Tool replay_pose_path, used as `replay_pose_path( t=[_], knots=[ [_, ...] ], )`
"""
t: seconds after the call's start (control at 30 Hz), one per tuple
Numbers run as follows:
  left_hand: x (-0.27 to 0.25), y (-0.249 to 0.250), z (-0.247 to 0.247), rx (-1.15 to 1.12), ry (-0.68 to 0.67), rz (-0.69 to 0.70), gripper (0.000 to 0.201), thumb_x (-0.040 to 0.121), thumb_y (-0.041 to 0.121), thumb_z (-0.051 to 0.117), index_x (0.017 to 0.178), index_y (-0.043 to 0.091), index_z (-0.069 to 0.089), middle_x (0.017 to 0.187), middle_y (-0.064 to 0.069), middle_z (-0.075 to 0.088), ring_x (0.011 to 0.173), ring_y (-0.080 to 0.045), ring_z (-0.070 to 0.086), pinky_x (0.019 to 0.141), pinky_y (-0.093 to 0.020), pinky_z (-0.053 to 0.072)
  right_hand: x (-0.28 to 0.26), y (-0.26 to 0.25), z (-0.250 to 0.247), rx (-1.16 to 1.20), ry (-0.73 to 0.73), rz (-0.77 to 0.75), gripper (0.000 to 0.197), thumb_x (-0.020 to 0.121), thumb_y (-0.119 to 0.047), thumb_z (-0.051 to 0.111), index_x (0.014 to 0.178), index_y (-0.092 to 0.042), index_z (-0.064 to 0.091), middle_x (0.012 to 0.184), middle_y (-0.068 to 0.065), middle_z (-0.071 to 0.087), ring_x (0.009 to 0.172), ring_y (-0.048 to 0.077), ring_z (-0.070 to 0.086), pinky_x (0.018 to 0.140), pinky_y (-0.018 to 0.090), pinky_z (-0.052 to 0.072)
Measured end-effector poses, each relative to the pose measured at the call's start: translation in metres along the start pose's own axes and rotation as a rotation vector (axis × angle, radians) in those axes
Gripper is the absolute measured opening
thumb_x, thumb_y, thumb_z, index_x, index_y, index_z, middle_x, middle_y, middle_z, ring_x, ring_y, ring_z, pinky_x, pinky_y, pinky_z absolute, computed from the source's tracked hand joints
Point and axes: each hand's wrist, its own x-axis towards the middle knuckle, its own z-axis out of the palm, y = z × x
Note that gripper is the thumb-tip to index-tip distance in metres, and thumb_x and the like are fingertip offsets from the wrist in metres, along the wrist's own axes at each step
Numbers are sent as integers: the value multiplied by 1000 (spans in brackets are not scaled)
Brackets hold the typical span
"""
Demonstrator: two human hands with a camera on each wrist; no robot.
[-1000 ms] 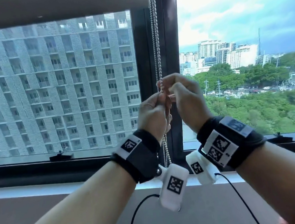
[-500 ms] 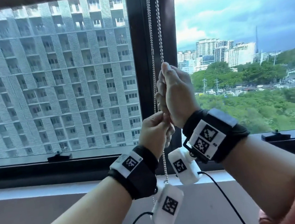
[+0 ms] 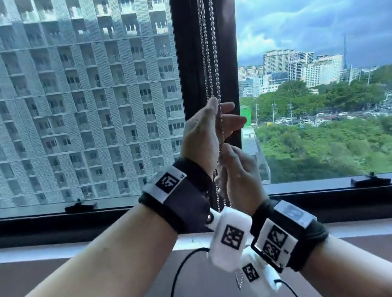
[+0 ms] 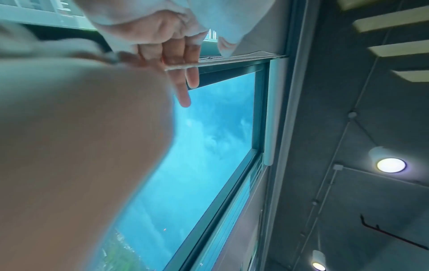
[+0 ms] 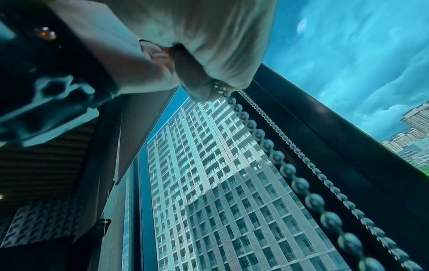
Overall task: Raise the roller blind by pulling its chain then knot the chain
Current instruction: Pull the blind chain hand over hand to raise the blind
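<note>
The chain (image 3: 208,46) is a metal ball chain, small round silver beads on fine links, hanging in several strands in front of the dark upright window post (image 3: 188,48) between the two panes. From my head view the strands run down from the top edge, pass through both my hands and hang on below my wrists, with a short end (image 3: 239,279) dangling by the wrist cameras.

My left hand (image 3: 202,132) is the upper one. Its thumb tip presses the chain against the fingers at about the height of the far treetops, and the other fingers (image 3: 234,121) are loosely spread to the right. The left wrist view shows those fingers (image 4: 185,73) straight and fanned, with the chain (image 4: 209,58) blurred into a thin streak across them, so the beads cannot be made out there.

My right hand (image 3: 240,174) sits just below, touching the left wrist, fingers curled and pinching the chain between thumb and fingertips. Only the right wrist view shows the beads plainly: one strand (image 5: 287,168) of larger-looking glossy balls leaves my thumb (image 5: 195,82), and a second, finer-looking strand (image 5: 313,165) runs beside it along the post.

No knot is visible in any view, and the blind itself is not visible from my head view.

Outside are a pale grid-fronted tower block (image 3: 69,95), green trees and cloudy sky. The left wrist view alone shows a grey ceiling with round lamps (image 4: 391,165).
</note>
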Motion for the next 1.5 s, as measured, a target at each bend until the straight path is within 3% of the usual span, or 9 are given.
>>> replay_pose_path(
  t=[0.13,0.43,0.6,0.77,0.97,1.1,1.2,1.37,1.5],
  knots=[
    [10,4,8,-103,-30,9,32,100,23,36,90,3,60,51,-1,47,43,-13,36,44,-24,29,-7,7,-5,25,-6,-9,37,94,-30,44,59,-18,38,44,-8,35,34,5,31,36,17,25],
    [7,-1,7,-109,-18,-9,39,98,8,33,61,14,43,41,6,32,30,-4,19,39,-12,10,-9,6,-9,2,-142,17,32,91,-27,44,61,-16,42,44,-7,37,36,4,31,36,22,23],
    [4,-4,0,-89,-14,17,38,97,7,33,61,13,43,42,4,30,31,-5,18,38,-11,12,3,-2,-13,-89,-206,4,25,81,-11,42,64,-18,60,55,9,51,45,21,47,45,30,39],
    [-4,-19,-6,-62,9,23,37,94,2,34,60,12,43,39,5,29,31,-6,18,37,-11,16,19,-19,-8,-72,-167,-69,21,68,6,35,63,-8,50,52,-6,50,47,7,46,45,19,39],
    [-25,-45,-13,-27,38,-85,41,95,1,36,57,16,43,42,4,30,29,-4,20,35,-9,15,39,-63,7,-178,-66,-107,28,91,-2,38,95,5,65,74,18,58,64,23,55,55,28,46],
    [-41,-62,-14,40,-2,-126,40,94,-2,34,58,15,42,43,5,28,32,-5,18,37,-12,10,46,-72,22,-71,-94,-29,37,103,-23,35,73,-10,53,56,4,39,42,15,32,39,21,27],
    [-46,-63,-11,-24,-41,-151,46,97,1,36,54,15,47,40,6,30,34,-4,18,36,-18,9,44,-65,25,-42,-55,-46,40,104,-26,34,65,-18,36,56,4,28,42,13,21,36,18,20],
    [-48,-57,-17,42,-45,-148,35,96,7,35,65,9,50,43,5,53,38,-12,44,37,-19,32,42,-65,27,-67,-39,-83,39,103,-26,34,65,-18,34,57,5,27,38,10,24,35,14,24],
    [-42,-46,-18,-2,-4,-126,42,91,4,29,62,15,57,55,5,63,52,-8,58,54,-22,50,37,-56,25,-75,-38,-94,41,103,-25,35,62,-18,35,54,2,27,37,9,24,38,17,25]
  ],
)
